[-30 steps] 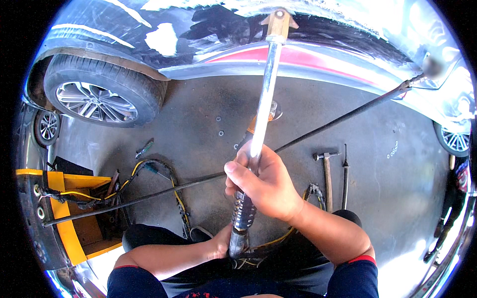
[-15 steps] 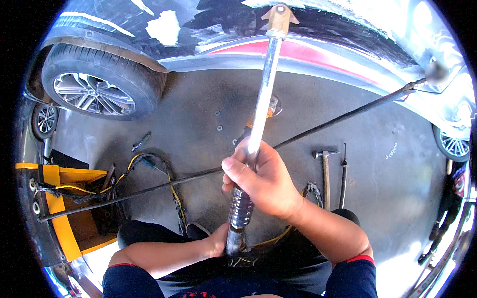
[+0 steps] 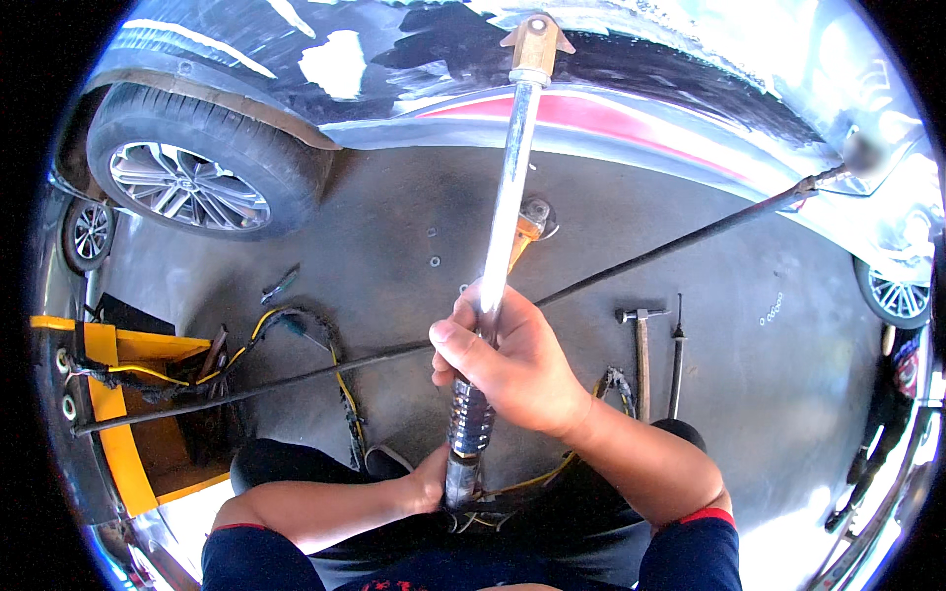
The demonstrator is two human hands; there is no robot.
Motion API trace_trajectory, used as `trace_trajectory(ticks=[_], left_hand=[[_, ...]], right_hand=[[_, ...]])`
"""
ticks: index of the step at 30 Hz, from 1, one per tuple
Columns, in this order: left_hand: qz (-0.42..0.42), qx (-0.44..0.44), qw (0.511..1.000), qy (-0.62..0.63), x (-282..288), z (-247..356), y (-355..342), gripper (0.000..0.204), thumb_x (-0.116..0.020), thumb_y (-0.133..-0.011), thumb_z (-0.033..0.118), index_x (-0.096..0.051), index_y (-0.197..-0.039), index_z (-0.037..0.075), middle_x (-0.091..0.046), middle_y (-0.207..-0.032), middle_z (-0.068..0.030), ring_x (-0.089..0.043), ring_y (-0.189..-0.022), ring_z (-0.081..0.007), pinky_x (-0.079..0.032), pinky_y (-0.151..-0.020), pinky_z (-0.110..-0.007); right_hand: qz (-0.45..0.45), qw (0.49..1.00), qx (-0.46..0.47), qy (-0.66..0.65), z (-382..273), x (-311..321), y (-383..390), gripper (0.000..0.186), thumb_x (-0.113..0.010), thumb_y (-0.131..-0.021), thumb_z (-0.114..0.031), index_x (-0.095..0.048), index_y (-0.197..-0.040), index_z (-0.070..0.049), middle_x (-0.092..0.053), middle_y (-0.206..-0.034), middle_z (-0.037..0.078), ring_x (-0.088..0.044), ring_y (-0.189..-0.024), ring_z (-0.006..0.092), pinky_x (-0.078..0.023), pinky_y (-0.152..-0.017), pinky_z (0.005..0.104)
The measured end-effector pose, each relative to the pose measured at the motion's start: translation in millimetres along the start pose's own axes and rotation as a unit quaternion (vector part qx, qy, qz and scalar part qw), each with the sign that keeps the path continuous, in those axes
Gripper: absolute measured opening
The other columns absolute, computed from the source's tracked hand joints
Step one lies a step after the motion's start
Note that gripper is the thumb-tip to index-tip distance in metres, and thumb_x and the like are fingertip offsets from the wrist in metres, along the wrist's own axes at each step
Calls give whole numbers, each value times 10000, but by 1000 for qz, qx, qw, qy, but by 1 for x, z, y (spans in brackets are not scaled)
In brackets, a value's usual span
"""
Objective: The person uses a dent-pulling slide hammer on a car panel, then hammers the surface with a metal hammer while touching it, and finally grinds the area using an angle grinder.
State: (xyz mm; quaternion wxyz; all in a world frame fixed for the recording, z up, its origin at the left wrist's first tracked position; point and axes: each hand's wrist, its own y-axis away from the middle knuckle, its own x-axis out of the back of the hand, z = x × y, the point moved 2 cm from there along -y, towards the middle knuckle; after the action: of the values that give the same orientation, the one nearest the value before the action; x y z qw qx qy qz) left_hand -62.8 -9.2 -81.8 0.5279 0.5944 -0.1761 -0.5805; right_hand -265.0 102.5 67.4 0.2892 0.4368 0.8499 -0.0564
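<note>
Fingers of right hand (image 3: 517, 369) clamped on smooth steel rod (image 3: 505, 222), left hand (image 3: 431, 480) gripping its ribbed base.

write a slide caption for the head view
Right hand and left hand grip a long metal puller rod set against a car's dented panel.

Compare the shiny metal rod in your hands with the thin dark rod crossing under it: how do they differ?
The shiny metal rod is thick and bright, while the thin dark rod is slim and dull. The shiny metal rod runs from the person up to the car body, ending in a tan fitting; the thin dark rod slants across the view. The right hand and left hand grip only the shiny metal rod. Both are long and straight.
</note>
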Motion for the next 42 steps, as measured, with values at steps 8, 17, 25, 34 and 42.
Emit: trace_trajectory(ticks=[8,17,25,34,42], left_hand=[[7,-22,999,-27,1,10,3,384,-356,-1110,439,-580,-1179,134,-649,-900,-28,-652,-775,-169,-552,-683,-344],[-29,8,995,99,-4,8,-2,314,-530,-1044,362,-656,-1168,102,-710,-978,-39,-705,-897,-199,-600,-816,-391],[-60,16,994,93,8,-1,-10,372,-527,-1047,408,-648,-1218,101,-720,-1035,-70,-717,-934,-226,-603,-879,-434],[7,-44,999,2,-17,19,4,368,-509,-1043,448,-648,-1164,130,-697,-951,-37,-681,-839,-182,-557,-737,-353],[91,-64,994,-18,-4,15,0,410,-300,-1097,367,-601,-1197,106,-679,-915,-52,-667,-847,-188,-547,-762,-361]], right_hand=[[15,999,26,-16,-6,7,4,177,-665,-1018,-148,-511,-953,-89,-629,-825,38,-648,-742,128,-566,-680,304],[19,999,33,-8,-9,10,7,182,-668,-1018,-162,-513,-952,-94,-630,-787,41,-644,-717,132,-549,-659,303],[40,999,20,4,-19,6,8,209,-679,-1007,-149,-497,-931,-79,-599,-772,7,-609,-678,93,-527,-588,267],[60,993,96,8,-6,8,2,242,-661,-974,-48,-483,-1138,-49,-590,-830,24,-605,-655,95,-517,-564,266],[47,997,59,-22,1,5,4,228,-686,-952,-47,-496,-1074,-79,-595,-884,2,-593,-701,70,-479,-624,245]])
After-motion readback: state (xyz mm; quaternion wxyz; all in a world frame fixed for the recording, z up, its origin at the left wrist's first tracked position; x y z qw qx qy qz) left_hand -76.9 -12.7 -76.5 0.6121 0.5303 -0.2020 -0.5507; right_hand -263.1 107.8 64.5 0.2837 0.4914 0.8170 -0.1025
